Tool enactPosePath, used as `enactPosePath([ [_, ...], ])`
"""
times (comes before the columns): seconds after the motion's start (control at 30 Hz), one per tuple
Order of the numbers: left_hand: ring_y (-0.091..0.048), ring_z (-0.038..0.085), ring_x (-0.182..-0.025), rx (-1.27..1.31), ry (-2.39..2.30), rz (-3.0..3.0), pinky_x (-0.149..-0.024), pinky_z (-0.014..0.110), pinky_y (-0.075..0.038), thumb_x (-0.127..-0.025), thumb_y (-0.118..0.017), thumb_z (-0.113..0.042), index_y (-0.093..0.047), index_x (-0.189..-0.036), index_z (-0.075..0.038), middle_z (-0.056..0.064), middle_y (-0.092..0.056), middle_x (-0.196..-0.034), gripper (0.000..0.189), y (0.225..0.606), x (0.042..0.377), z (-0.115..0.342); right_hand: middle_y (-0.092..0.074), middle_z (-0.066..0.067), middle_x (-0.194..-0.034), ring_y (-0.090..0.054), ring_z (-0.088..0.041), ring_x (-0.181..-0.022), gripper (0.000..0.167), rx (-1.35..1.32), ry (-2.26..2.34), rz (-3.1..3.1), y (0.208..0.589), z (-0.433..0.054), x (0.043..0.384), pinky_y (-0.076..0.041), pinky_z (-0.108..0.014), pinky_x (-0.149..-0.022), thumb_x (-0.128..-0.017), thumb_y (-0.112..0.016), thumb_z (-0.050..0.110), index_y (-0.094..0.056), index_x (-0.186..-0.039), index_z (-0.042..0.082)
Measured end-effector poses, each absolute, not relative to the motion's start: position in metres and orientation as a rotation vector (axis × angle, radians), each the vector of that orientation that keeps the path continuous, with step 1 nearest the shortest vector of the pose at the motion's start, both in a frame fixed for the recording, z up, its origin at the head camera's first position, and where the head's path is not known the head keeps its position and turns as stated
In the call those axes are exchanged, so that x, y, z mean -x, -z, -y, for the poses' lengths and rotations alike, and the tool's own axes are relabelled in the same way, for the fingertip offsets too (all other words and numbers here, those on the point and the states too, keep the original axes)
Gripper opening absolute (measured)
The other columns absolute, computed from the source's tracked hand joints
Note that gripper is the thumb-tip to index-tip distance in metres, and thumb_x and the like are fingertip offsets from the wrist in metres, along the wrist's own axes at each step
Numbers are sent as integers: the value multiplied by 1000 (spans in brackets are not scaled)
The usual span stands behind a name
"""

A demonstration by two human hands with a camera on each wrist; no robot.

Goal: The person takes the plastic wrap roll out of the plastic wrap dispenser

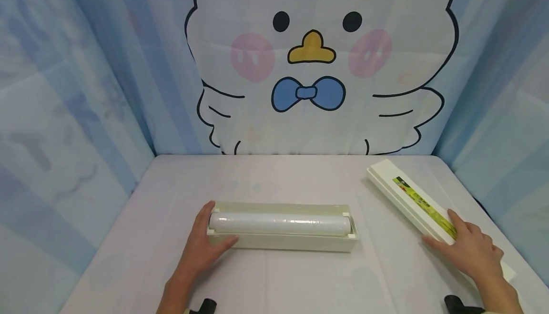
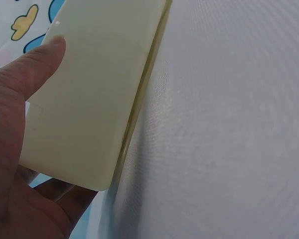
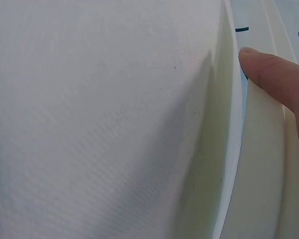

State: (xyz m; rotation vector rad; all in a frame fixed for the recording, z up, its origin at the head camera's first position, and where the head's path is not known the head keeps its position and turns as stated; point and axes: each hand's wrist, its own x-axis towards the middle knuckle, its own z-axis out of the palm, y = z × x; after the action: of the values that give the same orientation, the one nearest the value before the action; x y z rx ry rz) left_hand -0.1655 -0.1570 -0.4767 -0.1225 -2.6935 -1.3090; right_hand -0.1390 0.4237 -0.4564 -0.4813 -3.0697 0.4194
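A cream plastic cling film box (image 1: 283, 242) lies uncovered in the middle of the table, with a shiny wrapped roll of cling film (image 1: 280, 223) inside it. My left hand (image 1: 201, 247) grips the box's left end, thumb on the front wall and fingers round the end and back. In the left wrist view the thumb (image 2: 45, 62) presses that wall. At the right, the box's long lid (image 1: 405, 202) lies slanted, bearing a yellow-green label (image 1: 424, 207). My right hand (image 1: 469, 252) holds its near part from above, thumb along the left edge, fingers over the far side.
A white cloth covers the table (image 1: 300, 280). Light blue printed curtains hang on the left (image 1: 55, 114) and right (image 1: 506, 114), and a cartoon backdrop (image 1: 313, 133) stands behind the far edge. Black straps (image 1: 206, 307) show near the wrists.
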Motion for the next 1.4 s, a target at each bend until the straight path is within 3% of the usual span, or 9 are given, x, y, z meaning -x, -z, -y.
enactPosePath([
  [1.4, -31, 42, -143, 138, 1307, 2677, -115, 60, -26, -78, -89, -27, -25, -157, -5, 22, -27, -159, 105, 478, 167, 159, -26, -45, -129, -32, -70, -107, 120, 586, -449, 3140, 474, -427, 138, -28, -78, -80, -82, -61, 78, -10, -156, -3],
])
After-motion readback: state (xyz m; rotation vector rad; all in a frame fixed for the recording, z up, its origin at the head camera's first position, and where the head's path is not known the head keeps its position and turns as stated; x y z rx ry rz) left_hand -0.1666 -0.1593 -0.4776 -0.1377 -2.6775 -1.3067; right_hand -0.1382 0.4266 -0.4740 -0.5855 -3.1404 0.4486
